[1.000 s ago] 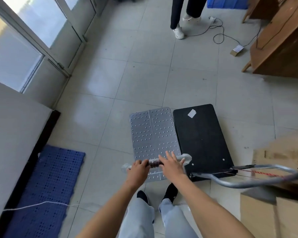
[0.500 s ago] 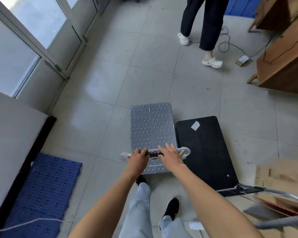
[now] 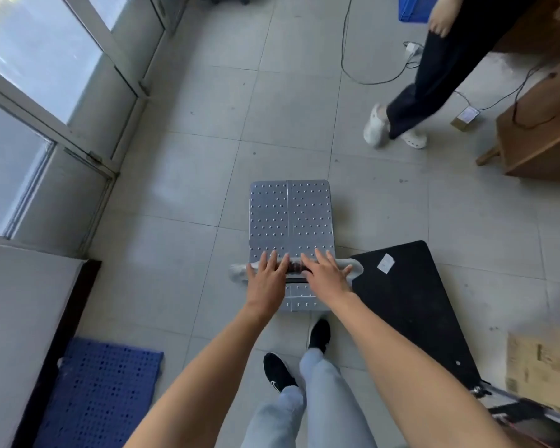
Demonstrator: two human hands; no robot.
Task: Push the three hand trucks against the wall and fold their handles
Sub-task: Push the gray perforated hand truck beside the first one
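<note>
A silver studded hand truck (image 3: 290, 215) stands on the tiled floor ahead of me, its plastic-wrapped handle bar (image 3: 353, 268) crossing near its close end. My left hand (image 3: 267, 274) and my right hand (image 3: 325, 273) both lie on that bar with fingers straight, pressing it. A black hand truck (image 3: 411, 305) sits to the right and behind, its grey handle (image 3: 530, 412) at the lower right edge. No third truck is in view.
Glass doors (image 3: 46, 92) and a white wall (image 3: 17, 334) run along the left. A blue plastic mat (image 3: 101, 392) lies at lower left. Another person (image 3: 440, 79) walks at upper right, near a wooden desk (image 3: 543, 140), floor cables (image 3: 369, 79) and cardboard boxes (image 3: 543, 363).
The silver truck has rolled forward, leaving the black truck behind. My left hand went from gripping the bar to lying flat on it. The other person walked closer.
</note>
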